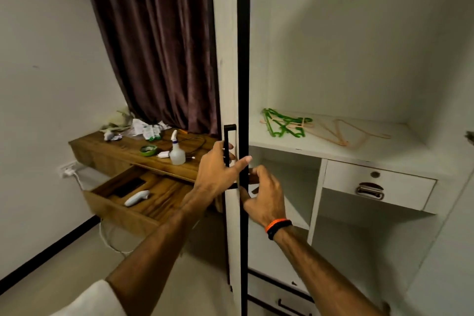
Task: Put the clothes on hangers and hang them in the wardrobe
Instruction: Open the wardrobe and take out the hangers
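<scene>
A white wardrobe stands open, its door (228,84) edge-on in the middle of the view. My left hand (218,169) grips the door's black handle (229,143), thumb laid across the door edge. My right hand (264,195) curls its fingers around the door's edge just below, from the inner side. On the wardrobe shelf (359,151) lie green hangers (284,124) and pale orange hangers (346,133) in a loose pile. No clothes show inside the wardrobe.
Left of the door, a wooden desk (123,149) holds a spray bottle (177,151), a charger and scattered packets; its drawer (133,200) is pulled out. A dark curtain (159,46) hangs behind. A white wardrobe drawer (377,187) sits under the shelf.
</scene>
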